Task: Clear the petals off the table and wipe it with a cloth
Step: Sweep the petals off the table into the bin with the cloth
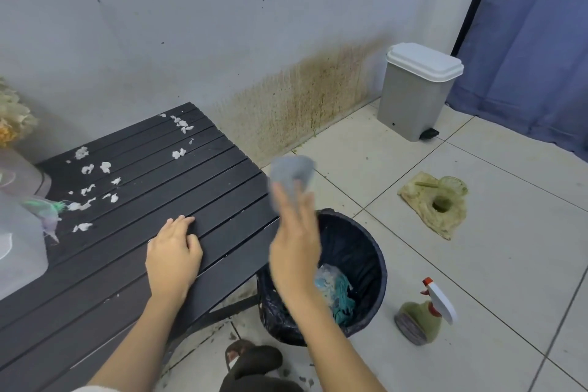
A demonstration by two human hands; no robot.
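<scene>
While left hand [173, 256] rests flat on table [133, 242], right hand [294, 242] fingers grip cloth [291, 173] pointing up; petals [92, 188] scattered.

No readable text, label or brand anywhere (spray bottle [420, 318] label too blurred)

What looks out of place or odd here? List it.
White petals lie scattered over the dark slatted table. The wall carries a brown streaky stain near the floor. A grimy, discoloured floor drain sits open on the tiles.
</scene>
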